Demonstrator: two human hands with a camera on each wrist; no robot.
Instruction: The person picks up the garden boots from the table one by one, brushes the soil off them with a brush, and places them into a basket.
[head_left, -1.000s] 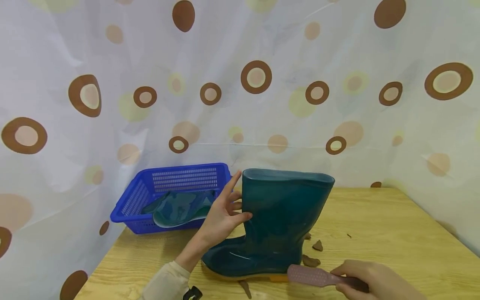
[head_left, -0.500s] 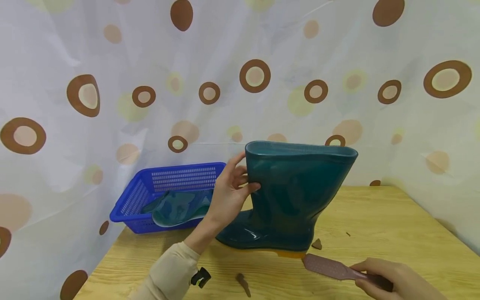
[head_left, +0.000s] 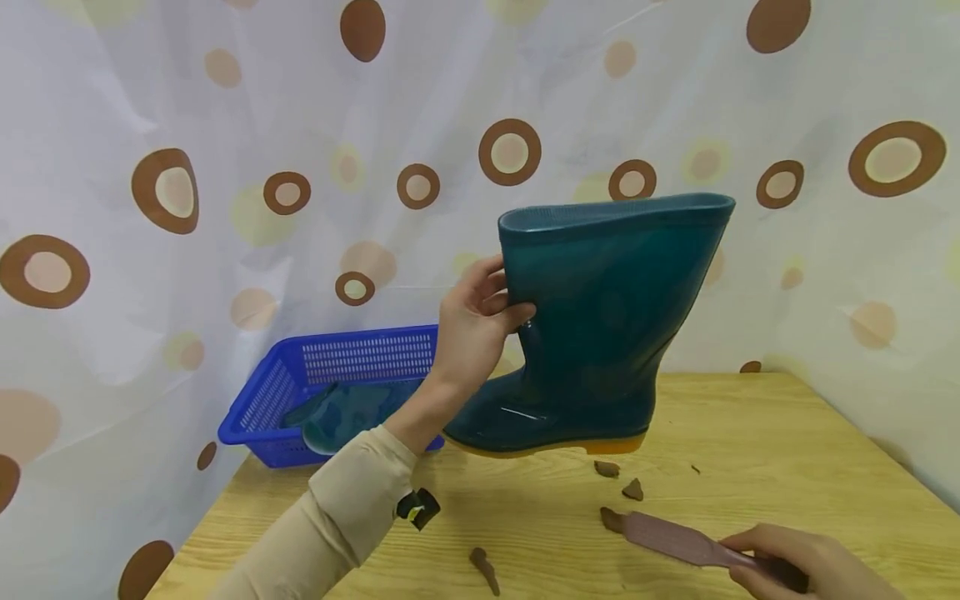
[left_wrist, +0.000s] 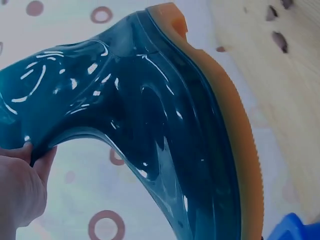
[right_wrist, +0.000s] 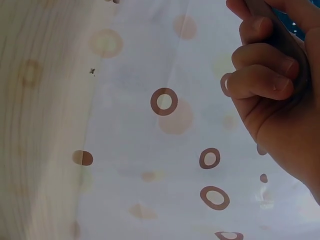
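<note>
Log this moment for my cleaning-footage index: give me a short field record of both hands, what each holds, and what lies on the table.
left hand: grips the shaft of the dark teal rubber boot with a yellow sole, held above the table
right hand: holds the handle of the flat mauve plastic scraper, blade low over the table
wooden table: bears scattered brown mud lumps
blue plastic basket: at the table's back left, holds a second teal boot

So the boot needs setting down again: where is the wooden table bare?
Bare wood lies on the right of the wooden table, beyond the brown clumps, and front left near the blue plastic basket. Crowded: the middle, with clumps and the pink scraper.
</note>
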